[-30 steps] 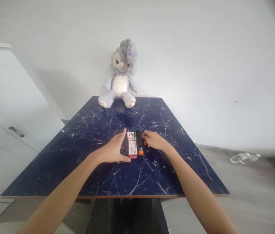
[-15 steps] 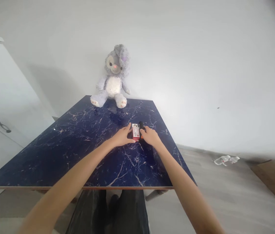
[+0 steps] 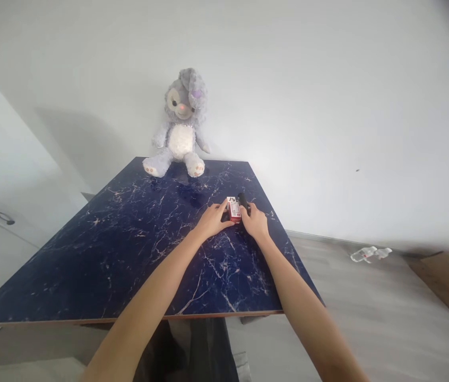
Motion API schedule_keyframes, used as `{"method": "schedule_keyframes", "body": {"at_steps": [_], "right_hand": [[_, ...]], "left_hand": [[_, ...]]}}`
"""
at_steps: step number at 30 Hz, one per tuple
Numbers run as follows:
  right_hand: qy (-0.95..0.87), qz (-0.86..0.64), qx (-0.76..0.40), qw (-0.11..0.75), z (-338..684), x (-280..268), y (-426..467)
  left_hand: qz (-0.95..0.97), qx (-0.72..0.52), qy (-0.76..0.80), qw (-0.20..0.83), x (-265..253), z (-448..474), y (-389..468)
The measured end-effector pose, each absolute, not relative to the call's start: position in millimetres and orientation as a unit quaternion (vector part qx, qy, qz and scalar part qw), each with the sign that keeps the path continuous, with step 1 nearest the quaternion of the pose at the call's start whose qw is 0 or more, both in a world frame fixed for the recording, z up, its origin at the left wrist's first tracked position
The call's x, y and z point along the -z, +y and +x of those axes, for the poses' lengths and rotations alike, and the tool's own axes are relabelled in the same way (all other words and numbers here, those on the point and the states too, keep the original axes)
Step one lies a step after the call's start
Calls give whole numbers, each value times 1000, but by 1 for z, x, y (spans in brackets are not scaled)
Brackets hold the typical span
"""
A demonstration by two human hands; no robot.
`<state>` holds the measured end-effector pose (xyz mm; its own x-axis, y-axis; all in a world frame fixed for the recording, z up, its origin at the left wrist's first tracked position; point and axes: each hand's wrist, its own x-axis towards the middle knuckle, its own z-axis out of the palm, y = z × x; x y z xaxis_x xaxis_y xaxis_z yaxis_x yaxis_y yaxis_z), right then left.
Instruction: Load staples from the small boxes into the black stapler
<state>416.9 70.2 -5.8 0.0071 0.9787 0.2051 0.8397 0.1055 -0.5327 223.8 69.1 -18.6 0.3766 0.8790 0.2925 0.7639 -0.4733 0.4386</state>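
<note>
My left hand (image 3: 212,220) has its thumb and fingers around the left side of a small red-and-white box (image 3: 234,210). Close against the box's right side is a black, roughly cylindrical object (image 3: 242,200), and my right hand (image 3: 256,221) grips it with the fingers partly hidden. Both things are on the dark blue marbled table (image 3: 129,265), right of its middle. What kind of object the black one is cannot be made out.
A grey plush rabbit (image 3: 180,140) sits at the table's back edge against the wall. On the left stands a white cabinet (image 3: 5,175). Clear plastic bottles (image 3: 363,254) and flattened cardboard (image 3: 447,281) lie on the floor at the right.
Both hands have shifted right and slightly away from me, with the box and the black object between them. These two things now sit at a slight tilt. The view has shifted a little.
</note>
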Motion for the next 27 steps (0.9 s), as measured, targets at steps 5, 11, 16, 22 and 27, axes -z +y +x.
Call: {"method": "schedule_keyframes", "body": {"at_steps": [5, 11, 16, 22, 27], "right_hand": [[-654, -704, -70, 268, 421, 14, 83], [-641, -709, -32, 293, 430, 24, 90], [-648, -699, -25, 302, 433, 27, 92], [-639, -705, -48, 303, 440, 27, 96], [-607, -708, -86, 350, 441, 26, 96]], "left_hand": [[819, -248, 507, 103, 20, 240, 90], [803, -251, 534, 91, 23, 254, 112], [825, -243, 494, 125, 27, 257, 124], [815, -254, 511, 98, 27, 270, 125], [808, -240, 528, 105, 26, 280, 123]]}}
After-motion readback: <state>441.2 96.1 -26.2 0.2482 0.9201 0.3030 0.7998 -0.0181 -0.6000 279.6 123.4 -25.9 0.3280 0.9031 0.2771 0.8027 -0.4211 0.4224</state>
